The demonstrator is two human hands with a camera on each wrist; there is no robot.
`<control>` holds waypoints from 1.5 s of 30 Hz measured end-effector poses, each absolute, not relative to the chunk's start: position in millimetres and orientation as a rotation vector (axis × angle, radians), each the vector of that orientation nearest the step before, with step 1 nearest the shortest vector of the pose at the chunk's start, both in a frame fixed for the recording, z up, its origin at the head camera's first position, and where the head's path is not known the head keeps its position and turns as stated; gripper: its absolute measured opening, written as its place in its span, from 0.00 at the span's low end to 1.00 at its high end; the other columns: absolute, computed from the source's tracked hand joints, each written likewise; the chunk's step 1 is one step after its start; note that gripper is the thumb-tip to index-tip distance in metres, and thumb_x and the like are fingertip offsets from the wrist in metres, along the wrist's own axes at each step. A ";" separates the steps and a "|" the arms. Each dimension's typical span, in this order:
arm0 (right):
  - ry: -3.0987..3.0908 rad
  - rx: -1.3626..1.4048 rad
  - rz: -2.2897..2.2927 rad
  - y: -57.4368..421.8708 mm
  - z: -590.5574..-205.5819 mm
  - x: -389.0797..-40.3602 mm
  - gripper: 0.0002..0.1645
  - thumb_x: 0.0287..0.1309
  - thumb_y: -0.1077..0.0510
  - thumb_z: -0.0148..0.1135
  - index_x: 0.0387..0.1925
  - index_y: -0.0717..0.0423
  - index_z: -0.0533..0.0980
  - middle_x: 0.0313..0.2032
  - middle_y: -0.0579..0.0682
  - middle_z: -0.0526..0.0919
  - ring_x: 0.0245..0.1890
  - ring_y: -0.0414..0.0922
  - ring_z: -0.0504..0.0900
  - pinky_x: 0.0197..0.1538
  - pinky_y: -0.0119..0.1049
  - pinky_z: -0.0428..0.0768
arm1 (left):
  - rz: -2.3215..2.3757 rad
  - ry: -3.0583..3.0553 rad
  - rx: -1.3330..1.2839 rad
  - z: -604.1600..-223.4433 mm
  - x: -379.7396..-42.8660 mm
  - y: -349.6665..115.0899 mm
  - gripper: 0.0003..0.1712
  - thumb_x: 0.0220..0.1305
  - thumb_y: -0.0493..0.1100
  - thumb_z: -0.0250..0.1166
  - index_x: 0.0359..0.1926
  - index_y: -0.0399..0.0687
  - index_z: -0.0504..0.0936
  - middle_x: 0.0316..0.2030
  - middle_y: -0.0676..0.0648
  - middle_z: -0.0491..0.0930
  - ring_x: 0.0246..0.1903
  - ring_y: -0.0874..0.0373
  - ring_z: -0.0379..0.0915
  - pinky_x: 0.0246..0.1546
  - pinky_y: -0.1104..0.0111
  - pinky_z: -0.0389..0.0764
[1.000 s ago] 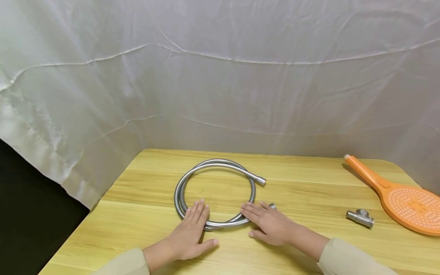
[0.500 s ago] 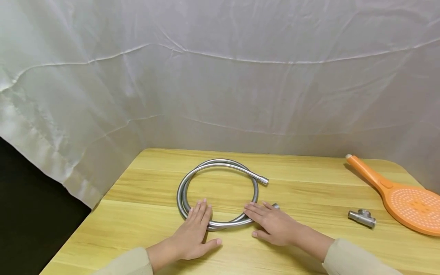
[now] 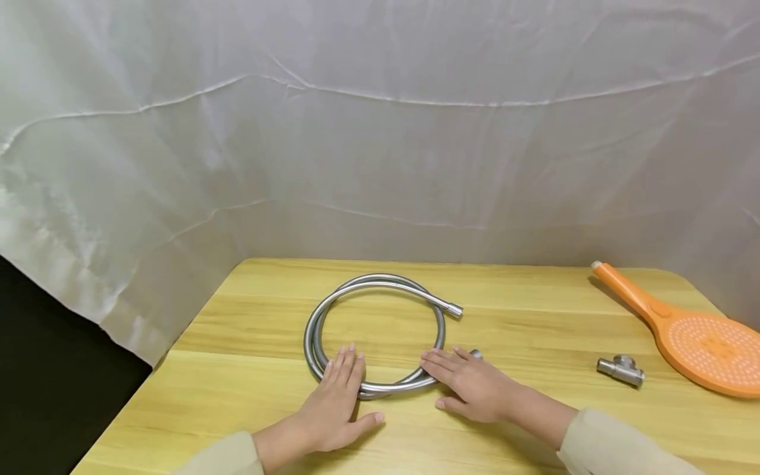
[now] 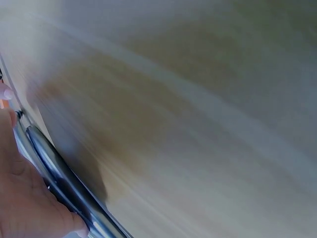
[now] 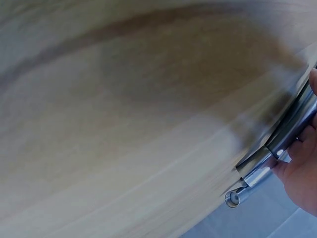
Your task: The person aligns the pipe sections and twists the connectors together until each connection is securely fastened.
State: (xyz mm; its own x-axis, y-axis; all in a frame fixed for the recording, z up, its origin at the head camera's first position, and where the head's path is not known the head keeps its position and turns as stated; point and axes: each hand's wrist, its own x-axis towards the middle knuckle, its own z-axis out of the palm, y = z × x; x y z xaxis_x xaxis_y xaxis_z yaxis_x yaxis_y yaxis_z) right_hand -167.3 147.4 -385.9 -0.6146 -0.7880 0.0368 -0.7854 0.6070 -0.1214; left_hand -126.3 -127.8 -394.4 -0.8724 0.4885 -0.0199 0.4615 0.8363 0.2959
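A shiny metal shower hose (image 3: 386, 388) lies coiled in a ring on the wooden table, with both ends pointing right. My left hand (image 3: 332, 409) rests with straight fingers across the near left of the coil, thumb spread away. Over the near right part lies my right hand (image 3: 472, 390), also flat, its fingers covering some of the hose. One end fitting (image 3: 454, 310) shows at the far right of the ring; the other end (image 3: 476, 355) sticks out just beyond my right hand. In the right wrist view, a metal end sleeve (image 5: 255, 166) shows close beside that hand.
Right of the coil lies a small T-shaped metal fitting (image 3: 621, 371). Farther right is an orange shower head (image 3: 709, 346), its handle angled toward the back. A pale curtain (image 3: 380, 152) hangs behind the wooden table (image 3: 237, 382) and along its left.
The view has shifted slightly. Both hands stay in place on the hose, and the coil, fitting and shower head lie as before.
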 end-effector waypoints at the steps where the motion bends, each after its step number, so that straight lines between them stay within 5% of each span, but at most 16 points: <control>1: 2.795 -1.361 -0.197 147.5 -385.8 -166.7 0.35 0.64 0.45 0.50 0.66 0.60 0.60 0.67 0.56 0.63 0.67 0.53 0.62 0.65 0.56 0.60 | 0.433 2.917 0.755 -394.8 -126.3 -127.5 0.54 0.62 0.71 0.44 0.69 0.30 0.45 0.70 0.29 0.39 0.70 0.36 0.33 0.67 0.47 0.48; 45: 2.822 -1.380 -0.247 176.5 -385.0 -162.1 0.35 0.65 0.42 0.48 0.65 0.59 0.62 0.65 0.56 0.65 0.65 0.54 0.64 0.63 0.57 0.62 | 0.399 2.829 0.801 -388.1 -125.8 -103.3 0.53 0.62 0.71 0.44 0.71 0.34 0.43 0.71 0.31 0.37 0.71 0.38 0.31 0.68 0.46 0.46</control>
State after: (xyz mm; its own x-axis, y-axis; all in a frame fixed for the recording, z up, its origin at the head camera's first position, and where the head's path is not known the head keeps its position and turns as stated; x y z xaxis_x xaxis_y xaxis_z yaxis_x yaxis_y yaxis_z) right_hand -162.1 176.5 -385.0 -0.6164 -0.7836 0.0775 -0.7852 0.6041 -0.1360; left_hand -125.8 -103.3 -388.1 -0.8401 0.5343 -0.0935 0.4875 0.8194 0.3017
